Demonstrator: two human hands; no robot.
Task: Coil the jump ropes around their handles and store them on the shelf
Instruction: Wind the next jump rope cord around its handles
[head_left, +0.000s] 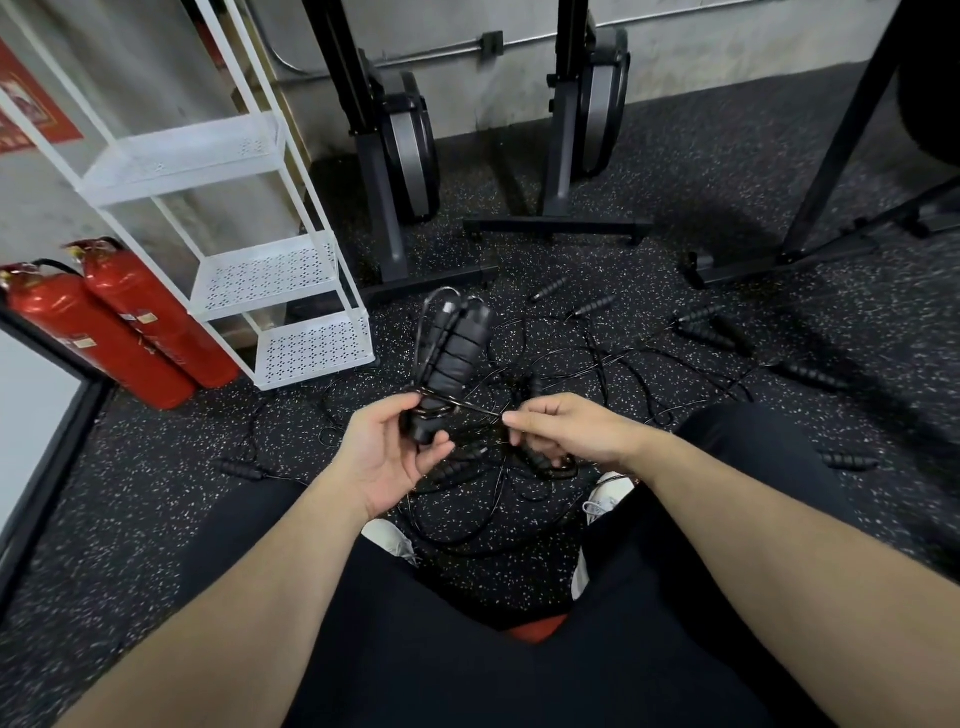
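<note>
A gym floor (701, 171) of black rubber flecked with white fills the frame, a pale concrete wall running along the top; at the upper left stands a white wire shelf (270, 275) with three perforated trays, and just left of it, at the left edge, two red fire extinguishers (119, 332) lean against the wall; across the top stand two dark upright exercise machines (410, 145), and a black frame leg crosses the upper right corner.

In the middle of the frame the left hand (387, 460) grips the lower end of a pair of black jump rope handles (452, 358), fingers and thumb curled round them, the handles held side by side and pointing up the frame; thin black cord loops over their top ends and is wound round their lower part, just above the fingers. The right hand (563, 428), just right of centre, pinches a strand of that cord (480, 410) between thumb and fingertips, the strand stretched taut across the short gap to the handles.

Beneath and beyond the hands a tangle of loose ropes (587, 364) lies on the floor, their black foam handles scattered from centre to the right edge, one more at the lower left; the person's dark trouser legs and white shoes (605, 493) show at the bottom.
</note>
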